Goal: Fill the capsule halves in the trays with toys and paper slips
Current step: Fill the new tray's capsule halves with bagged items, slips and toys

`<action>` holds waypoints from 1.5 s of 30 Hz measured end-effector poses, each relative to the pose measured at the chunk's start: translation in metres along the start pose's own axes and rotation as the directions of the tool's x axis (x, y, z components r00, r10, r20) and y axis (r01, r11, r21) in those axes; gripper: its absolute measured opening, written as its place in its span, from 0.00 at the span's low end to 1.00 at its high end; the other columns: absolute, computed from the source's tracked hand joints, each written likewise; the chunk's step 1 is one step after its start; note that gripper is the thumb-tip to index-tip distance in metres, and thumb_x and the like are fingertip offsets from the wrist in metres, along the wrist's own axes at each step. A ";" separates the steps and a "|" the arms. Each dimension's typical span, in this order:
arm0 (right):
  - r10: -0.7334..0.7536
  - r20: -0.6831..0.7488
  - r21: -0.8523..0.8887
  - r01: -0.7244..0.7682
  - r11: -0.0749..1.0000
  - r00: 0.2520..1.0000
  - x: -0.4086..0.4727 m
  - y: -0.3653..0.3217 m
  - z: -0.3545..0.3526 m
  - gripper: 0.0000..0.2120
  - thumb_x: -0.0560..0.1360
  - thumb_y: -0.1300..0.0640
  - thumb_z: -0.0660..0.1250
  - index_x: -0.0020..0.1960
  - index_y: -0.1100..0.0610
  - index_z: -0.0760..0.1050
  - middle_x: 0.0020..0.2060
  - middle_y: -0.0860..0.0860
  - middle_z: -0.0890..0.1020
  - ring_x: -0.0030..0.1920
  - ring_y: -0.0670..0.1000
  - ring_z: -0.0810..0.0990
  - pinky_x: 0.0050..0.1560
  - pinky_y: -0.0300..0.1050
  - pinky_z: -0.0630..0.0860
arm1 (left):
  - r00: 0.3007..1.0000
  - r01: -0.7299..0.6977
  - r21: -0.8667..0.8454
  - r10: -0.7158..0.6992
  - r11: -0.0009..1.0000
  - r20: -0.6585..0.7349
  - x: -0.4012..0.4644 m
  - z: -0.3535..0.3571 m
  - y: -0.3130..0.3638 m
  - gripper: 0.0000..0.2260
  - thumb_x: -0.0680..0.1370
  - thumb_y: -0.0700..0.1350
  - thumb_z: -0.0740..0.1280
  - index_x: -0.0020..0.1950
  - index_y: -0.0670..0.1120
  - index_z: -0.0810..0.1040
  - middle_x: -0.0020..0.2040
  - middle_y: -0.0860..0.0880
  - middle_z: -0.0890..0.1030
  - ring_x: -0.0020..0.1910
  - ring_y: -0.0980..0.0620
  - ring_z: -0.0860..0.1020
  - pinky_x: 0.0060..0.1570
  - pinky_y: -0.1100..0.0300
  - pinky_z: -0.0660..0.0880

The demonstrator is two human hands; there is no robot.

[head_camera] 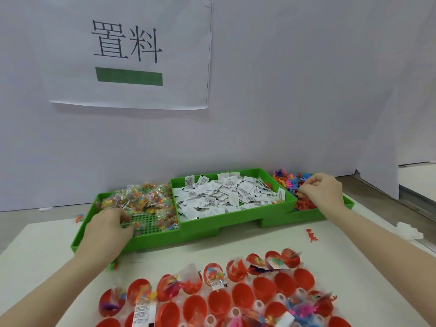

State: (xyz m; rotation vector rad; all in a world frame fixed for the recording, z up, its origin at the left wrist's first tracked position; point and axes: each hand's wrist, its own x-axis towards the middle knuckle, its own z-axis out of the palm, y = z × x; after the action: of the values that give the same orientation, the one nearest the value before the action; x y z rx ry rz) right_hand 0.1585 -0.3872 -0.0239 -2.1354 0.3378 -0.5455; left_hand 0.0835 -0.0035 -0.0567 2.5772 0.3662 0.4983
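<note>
Red capsule halves (243, 296) stand in rows in a clear tray at the bottom; several hold toys and paper slips, others hold nothing. Behind them are three green trays. The left tray (80, 234) holds clear bags of small coloured toys (146, 199); my left hand (106, 228) reaches into it with curled fingers at the bags. The middle tray (236, 220) is full of white paper slips (226, 194). The right tray (349, 204) holds loose coloured toy figures (290, 182); my right hand (322, 188) pinches among them.
A white wall with a printed paper sign (132, 55) stands directly behind the trays. One red toy figure (312, 235) lies loose on the white table. A crumpled white scrap (409, 230) lies at the right edge. An orange toy (79, 217) lies left of the trays.
</note>
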 end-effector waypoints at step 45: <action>-0.121 0.478 0.465 -0.134 0.875 0.870 -0.147 -0.111 0.004 0.15 0.77 0.60 0.60 0.33 0.55 0.64 0.19 0.43 0.62 0.19 0.41 0.58 0.22 0.31 0.56 | 0.955 0.277 -0.886 -0.007 0.373 0.296 -0.087 -0.044 0.083 0.06 0.76 0.37 0.64 0.41 0.42 0.79 0.37 0.46 0.84 0.33 0.53 0.83 0.32 0.70 0.77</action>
State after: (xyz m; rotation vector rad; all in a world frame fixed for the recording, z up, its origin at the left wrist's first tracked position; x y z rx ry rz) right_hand 0.0380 -0.2575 0.0271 -1.6937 -0.0837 -0.0419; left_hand 0.0008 -0.0853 -0.0035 1.4172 0.1327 0.1910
